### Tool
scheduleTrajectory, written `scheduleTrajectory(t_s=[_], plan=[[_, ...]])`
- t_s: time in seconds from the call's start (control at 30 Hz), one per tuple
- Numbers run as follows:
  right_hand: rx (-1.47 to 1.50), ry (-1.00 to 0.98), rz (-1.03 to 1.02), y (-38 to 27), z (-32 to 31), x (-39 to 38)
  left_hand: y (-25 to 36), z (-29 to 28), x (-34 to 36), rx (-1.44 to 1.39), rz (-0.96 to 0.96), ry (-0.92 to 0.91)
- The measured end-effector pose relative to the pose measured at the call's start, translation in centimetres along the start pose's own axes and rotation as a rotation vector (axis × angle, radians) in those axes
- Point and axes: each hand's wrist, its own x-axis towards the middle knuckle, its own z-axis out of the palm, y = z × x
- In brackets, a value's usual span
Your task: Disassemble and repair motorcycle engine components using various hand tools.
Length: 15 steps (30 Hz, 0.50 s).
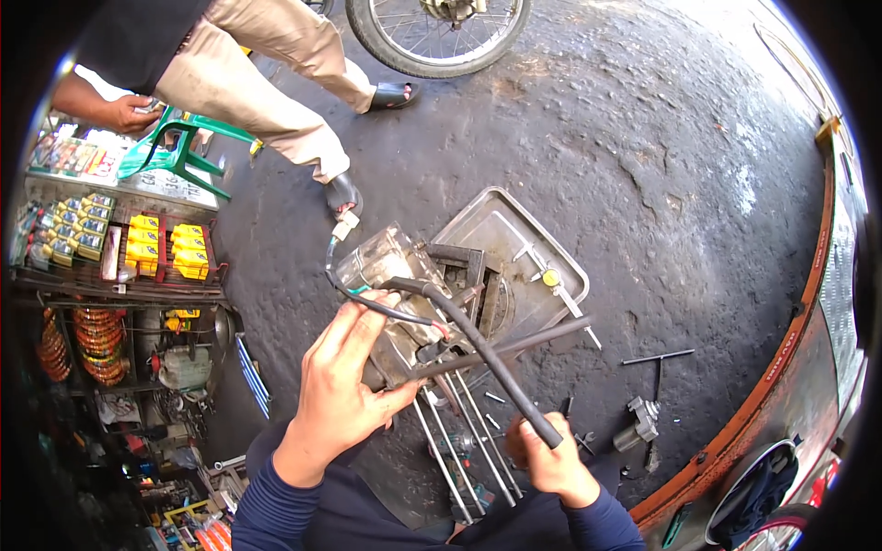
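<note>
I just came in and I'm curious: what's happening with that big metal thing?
Somebody has their left hand on a metal engine part. Their right hand is at the near end of a thick black bar, though I can't tell whether its grip is around it. A tray with a caliper on it lies just beyond. Another person stands nearby.
</note>
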Motion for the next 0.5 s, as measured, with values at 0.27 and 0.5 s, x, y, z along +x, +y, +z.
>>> scheduleTrajectory(t_s=[0.27, 0.5], plan=[[-0.139, 0.007, -0.018, 0.49, -0.44, -0.21, -0.11, 0.17, -0.21, -0.016, -0.005, 0.004], [0.042, 0.148, -0.024, 0.31, 0.36, -0.19, -0.05, 0.12, 0.03, 0.000, 0.022, 0.026]])
